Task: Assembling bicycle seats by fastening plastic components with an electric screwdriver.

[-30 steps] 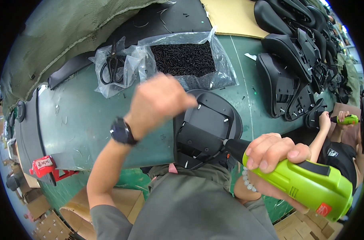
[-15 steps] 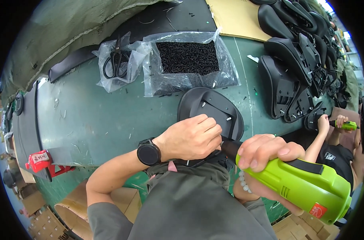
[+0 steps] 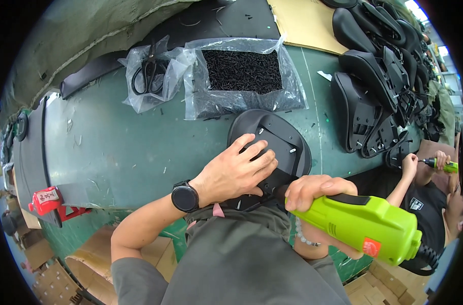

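Green workbench point(image 3: 140, 147), scuffed and littered with scraps, and right at its near edge sits the black saddle base point(image 3: 272, 147), underside up so its fixing points face the worker. The left hand point(image 3: 236, 173) lies flat on it, fingers spread, pinning it down — wrist straight, watch showing. The right hand point(image 3: 313, 190) is wrapped tight round the green electric screwdriver point(image 3: 364, 229), nose angled into the part's near end. Handy behind: an open bag of black screws point(image 3: 241, 71) — and stacked saddles point(image 3: 379, 86) to the right.
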{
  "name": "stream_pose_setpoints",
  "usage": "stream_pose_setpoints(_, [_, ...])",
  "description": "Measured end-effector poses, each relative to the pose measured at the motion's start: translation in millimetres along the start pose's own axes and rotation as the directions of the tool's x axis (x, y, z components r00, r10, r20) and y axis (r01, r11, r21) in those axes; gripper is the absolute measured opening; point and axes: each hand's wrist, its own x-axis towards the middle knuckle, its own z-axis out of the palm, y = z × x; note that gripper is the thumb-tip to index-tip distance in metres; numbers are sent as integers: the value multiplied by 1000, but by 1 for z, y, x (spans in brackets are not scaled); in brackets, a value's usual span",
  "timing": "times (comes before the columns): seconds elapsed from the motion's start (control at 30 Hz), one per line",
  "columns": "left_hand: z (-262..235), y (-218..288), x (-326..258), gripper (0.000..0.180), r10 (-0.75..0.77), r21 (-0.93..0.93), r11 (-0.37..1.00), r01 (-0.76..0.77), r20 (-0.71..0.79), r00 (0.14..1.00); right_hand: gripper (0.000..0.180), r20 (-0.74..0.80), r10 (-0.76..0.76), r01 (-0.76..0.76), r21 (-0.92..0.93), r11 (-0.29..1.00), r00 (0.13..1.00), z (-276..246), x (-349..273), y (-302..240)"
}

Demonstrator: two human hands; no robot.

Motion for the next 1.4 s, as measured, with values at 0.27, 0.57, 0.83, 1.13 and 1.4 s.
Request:
stream_pose_setpoints(0.27, [10,2,2,64,5,-5,1000,-5,-37,999,29,69,-98,106,-125,986,993,5,-9,9])
stream_pose_setpoints(0.57, [4,16,-33,101,-650,-475,733,487,-278,708,45,198,-42,46,-15,999,979,11,18,-15])
stream_pose_setpoints(0.83, [-17,45,-86,79,-906,-793,284,540,-38,421,47,546,-135,-261,586,767,827,8,79,-34])
stream_pose_setpoints(1.13, [-92,-155,-428,68,-519,-855,519,2,-317,-794,69,53,259,-246,546,801,964,14,50,4])
stream_pose_setpoints(1.4, [-152,-275,-382,32,-622,-736,522,431,-674,-399,71,-40,266,-222,439,870,963,27,43,2])
